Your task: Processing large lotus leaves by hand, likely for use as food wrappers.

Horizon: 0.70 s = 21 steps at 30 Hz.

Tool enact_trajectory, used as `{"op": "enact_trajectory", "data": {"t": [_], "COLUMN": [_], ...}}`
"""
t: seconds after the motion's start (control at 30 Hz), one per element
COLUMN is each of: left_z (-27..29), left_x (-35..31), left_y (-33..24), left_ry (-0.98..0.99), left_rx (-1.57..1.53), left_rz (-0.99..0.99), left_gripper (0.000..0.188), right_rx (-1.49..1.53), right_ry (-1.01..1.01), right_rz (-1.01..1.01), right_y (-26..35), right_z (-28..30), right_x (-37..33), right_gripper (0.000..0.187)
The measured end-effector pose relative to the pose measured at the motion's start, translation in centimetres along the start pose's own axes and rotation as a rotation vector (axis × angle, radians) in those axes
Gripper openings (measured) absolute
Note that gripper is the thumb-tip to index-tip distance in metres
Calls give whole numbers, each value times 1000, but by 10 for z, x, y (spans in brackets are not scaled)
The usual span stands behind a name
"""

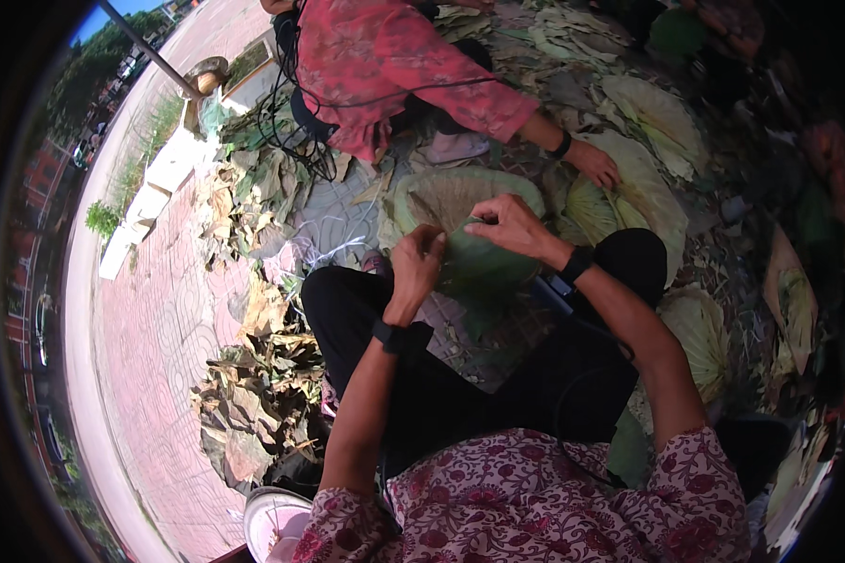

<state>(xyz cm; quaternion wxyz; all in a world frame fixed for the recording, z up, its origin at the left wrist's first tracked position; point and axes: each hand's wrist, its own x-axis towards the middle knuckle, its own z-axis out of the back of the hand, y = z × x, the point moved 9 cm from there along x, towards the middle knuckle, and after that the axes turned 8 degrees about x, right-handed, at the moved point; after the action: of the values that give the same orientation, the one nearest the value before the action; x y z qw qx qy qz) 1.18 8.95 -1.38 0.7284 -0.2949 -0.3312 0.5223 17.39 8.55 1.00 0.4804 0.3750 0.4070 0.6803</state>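
Spreading between the knees (633,257), the broad leaf (488,266) appears light, tearable; best taken by its edge. Left hand (416,267) and right hand (516,228) curl nearly closed over it; actual hold, cannot tell.

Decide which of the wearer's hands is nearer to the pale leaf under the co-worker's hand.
Right. In the picture, the right hand is just left of the pale leaf; the left hand is farther left, beyond the right hand.
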Motion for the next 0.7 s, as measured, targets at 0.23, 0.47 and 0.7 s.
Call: {"op": "enact_trajectory", "data": {"t": [0.23,0.47,0.7], "left_z": [-6,-6,-4], "left_x": [-4,2,3], "left_y": [-15,39,16], "left_ry": [67,50,9], "left_rx": [48,-96,-128], "left_rz": [-42,220,66], "left_gripper": [15,17,23], "right_rx": [-10,-11,59], "right_ry": [5,36,-44], "right_rz": [4,28,19], "right_y": [-5,7,1], "right_z": [-2,-11,5], "right_x": [0,0,2], "right_gripper": [24,18,16]}}
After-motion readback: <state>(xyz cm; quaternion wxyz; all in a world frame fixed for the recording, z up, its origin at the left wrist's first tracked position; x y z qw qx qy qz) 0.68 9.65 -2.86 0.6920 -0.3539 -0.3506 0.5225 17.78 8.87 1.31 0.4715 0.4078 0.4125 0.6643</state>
